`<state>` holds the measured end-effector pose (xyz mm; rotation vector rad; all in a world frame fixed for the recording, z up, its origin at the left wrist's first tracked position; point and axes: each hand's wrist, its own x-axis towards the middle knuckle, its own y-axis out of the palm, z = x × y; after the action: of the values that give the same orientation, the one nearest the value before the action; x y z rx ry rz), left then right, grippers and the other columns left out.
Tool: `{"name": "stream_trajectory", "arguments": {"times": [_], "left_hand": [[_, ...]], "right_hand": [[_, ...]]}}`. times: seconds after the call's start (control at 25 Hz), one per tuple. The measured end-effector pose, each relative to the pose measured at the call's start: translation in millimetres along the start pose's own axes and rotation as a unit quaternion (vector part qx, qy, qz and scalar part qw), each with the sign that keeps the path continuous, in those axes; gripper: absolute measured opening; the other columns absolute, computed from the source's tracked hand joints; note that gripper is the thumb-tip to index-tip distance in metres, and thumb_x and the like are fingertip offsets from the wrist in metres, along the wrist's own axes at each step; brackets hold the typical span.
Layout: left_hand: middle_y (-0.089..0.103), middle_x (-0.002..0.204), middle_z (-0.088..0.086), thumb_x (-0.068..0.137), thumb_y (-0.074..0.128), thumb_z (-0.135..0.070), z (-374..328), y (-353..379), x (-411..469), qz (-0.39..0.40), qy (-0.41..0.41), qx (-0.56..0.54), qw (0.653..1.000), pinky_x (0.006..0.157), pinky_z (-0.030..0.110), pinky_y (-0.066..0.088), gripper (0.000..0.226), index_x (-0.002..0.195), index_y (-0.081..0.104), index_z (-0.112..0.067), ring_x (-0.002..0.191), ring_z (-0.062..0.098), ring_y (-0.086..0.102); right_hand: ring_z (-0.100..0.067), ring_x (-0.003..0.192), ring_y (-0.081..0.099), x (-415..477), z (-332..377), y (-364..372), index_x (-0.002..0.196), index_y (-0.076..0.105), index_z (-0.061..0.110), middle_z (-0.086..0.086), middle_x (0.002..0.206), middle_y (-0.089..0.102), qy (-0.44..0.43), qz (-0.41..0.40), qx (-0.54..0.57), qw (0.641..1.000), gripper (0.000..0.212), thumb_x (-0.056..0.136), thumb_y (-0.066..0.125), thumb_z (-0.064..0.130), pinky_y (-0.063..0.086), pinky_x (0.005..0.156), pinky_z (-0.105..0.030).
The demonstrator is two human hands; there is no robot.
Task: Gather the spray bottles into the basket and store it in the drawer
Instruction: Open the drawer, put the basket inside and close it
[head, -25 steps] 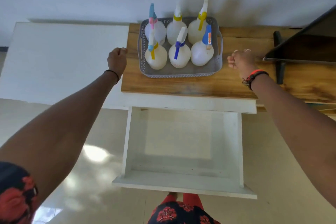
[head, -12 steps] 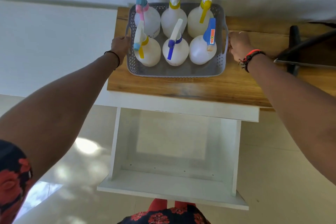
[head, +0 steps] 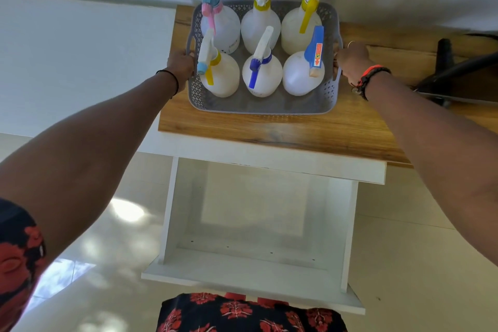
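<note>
basket (head: 258, 105), grey perforated plastic, at the back left corner of the wooden desktop (head: 269, 132); holds six spray bottles (head: 262, 75) upright in two rows, gathering done. left hand (head: 181, 65) and right hand (head: 351, 60) each have fingers curled closed through a side handle slot. likely moderately heavy and top-heavy; walls may flex. best carried level by both handles. white drawer (head: 258, 264) stands open below the front edge, awaiting it.

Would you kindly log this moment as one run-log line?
left hand: grips basket | right hand: grips basket | six spray bottles: inside | drawer: open
</note>
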<state>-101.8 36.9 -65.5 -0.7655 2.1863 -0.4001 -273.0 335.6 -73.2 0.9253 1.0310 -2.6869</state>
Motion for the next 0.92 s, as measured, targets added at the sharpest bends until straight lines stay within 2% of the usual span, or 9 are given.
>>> {"name": "stream_trajectory", "arguments": {"times": [0.04, 0.12, 0.28, 0.44, 0.56, 0.68, 0.76, 0.84, 0.92], "left_hand": [[0.049, 0.068, -0.002, 0.096, 0.044, -0.007, 1.1, 0.5, -0.8, 0.003, 0.001, -0.001, 1.000, 0.048, 0.017, 0.038, 0.024, 0.078, 0.055, -0.016, 0.057, 0.008, 0.046], [0.049, 0.068, -0.001, 0.096, 0.045, -0.007, 4.2, 0.6, -3.4, 0.005, 0.003, -0.002, 1.000, 0.050, 0.018, 0.039, 0.013, 0.093, 0.056, -0.013, 0.057, 0.008, 0.046], [0.050, 0.069, 0.000, 0.096, 0.048, -0.007, 14.4, -1.5, -11.7, 0.010, 0.001, -0.011, 1.000, 0.053, 0.021, 0.039, 0.011, 0.091, 0.056, -0.012, 0.059, 0.011, 0.047], [0.054, 0.075, 0.002, 0.095, 0.049, -0.007, 30.7, -3.7, -27.4, 0.009, -0.009, -0.014, 1.000, 0.055, 0.024, 0.040, 0.014, 0.105, 0.059, -0.008, 0.072, 0.018, 0.053], [0.059, 0.091, 0.007, 0.096, 0.048, -0.006, 46.6, -6.6, -42.4, 0.024, -0.016, -0.022, 0.999, 0.064, 0.026, 0.046, 0.028, 0.121, 0.058, 0.002, 0.081, 0.019, 0.056], [0.063, 0.089, 0.009, 0.095, 0.048, -0.005, 63.6, -14.7, -59.4, 0.035, -0.022, -0.021, 0.999, 0.084, 0.037, 0.052, 0.029, 0.121, 0.059, 0.002, 0.093, 0.022, 0.055], [0.066, 0.111, 0.020, 0.095, 0.048, -0.007, 73.9, -21.0, -73.0, 0.031, -0.021, -0.018, 0.999, 0.100, 0.046, 0.049, 0.030, 0.122, 0.061, -0.002, 0.102, 0.029, 0.060], [0.062, 0.125, 0.022, 0.097, 0.046, -0.012, 84.1, -27.5, -90.6, 0.027, -0.010, -0.004, 1.000, 0.104, 0.049, 0.046, 0.033, 0.125, 0.060, -0.005, 0.115, 0.034, 0.059], [0.062, 0.126, 0.020, 0.097, 0.044, -0.015, 94.8, -32.0, -109.5, 0.022, -0.003, 0.010, 1.000, 0.103, 0.046, 0.047, 0.034, 0.127, 0.060, -0.007, 0.118, 0.033, 0.058]], "right_hand": [[-0.009, 0.066, 0.041, -2.1, -0.1, -0.6, 0.074, 0.042, 0.017, -0.002, 0.091, 0.048, -0.001, 0.002, 0.002, 1.000, 0.023, 0.095, 0.040, 0.009, 0.034, 0.059, -0.019], [-0.008, 0.060, 0.038, -4.8, -2.4, -0.3, 0.067, 0.037, 0.019, 0.000, 0.083, 0.045, -0.003, 0.000, 0.000, 1.000, 0.031, 0.096, 0.038, 0.009, 0.031, 0.055, -0.017], [-0.013, 0.065, 0.044, -13.4, -13.9, 1.6, 0.072, 0.047, 0.014, -0.006, 0.090, 0.050, -0.007, -0.002, 0.003, 1.000, 0.026, 0.095, 0.040, 0.006, 0.034, 0.057, -0.021], [-0.013, 0.060, 0.036, -31.5, -32.9, 0.9, 0.077, 0.042, 0.016, -0.005, 0.073, 0.039, 0.003, -0.001, 0.014, 1.000, 0.023, 0.096, 0.037, 0.004, 0.034, 0.049, -0.019], [-0.020, 0.077, 0.043, -53.8, -49.1, 0.5, 0.090, 0.045, 0.014, -0.009, 0.090, 0.044, -0.022, -0.004, -0.035, 0.999, 0.011, 0.095, 0.040, 0.006, 0.037, 0.061, -0.025], [-0.020, 0.085, 0.045, -77.6, -71.1, 3.6, 0.087, 0.047, 0.009, -0.012, 0.094, 0.047, -0.022, -0.023, -0.024, 0.999, 0.011, 0.094, 0.041, 0.002, 0.038, 0.064, -0.029], [-0.022, 0.084, 0.050, -95.5, -86.0, 4.8, 0.088, 0.054, 0.005, -0.015, 0.094, 0.053, -0.011, -0.029, -0.015, 0.999, 0.013, 0.094, 0.043, 0.003, 0.042, 0.070, -0.032], [-0.025, 0.085, 0.056, -114.5, -101.7, 4.9, 0.097, 0.063, -0.003, -0.018, 0.097, 0.061, 0.001, -0.029, -0.012, 0.999, 0.021, 0.094, 0.044, 0.004, 0.049, 0.075, -0.035], [-0.030, 0.091, 0.062, -132.5, -118.2, 3.8, 0.107, 0.065, -0.007, -0.022, 0.105, 0.066, 0.016, -0.025, 0.000, 1.000, 0.027, 0.094, 0.044, 0.005, 0.053, 0.082, -0.040]]}}
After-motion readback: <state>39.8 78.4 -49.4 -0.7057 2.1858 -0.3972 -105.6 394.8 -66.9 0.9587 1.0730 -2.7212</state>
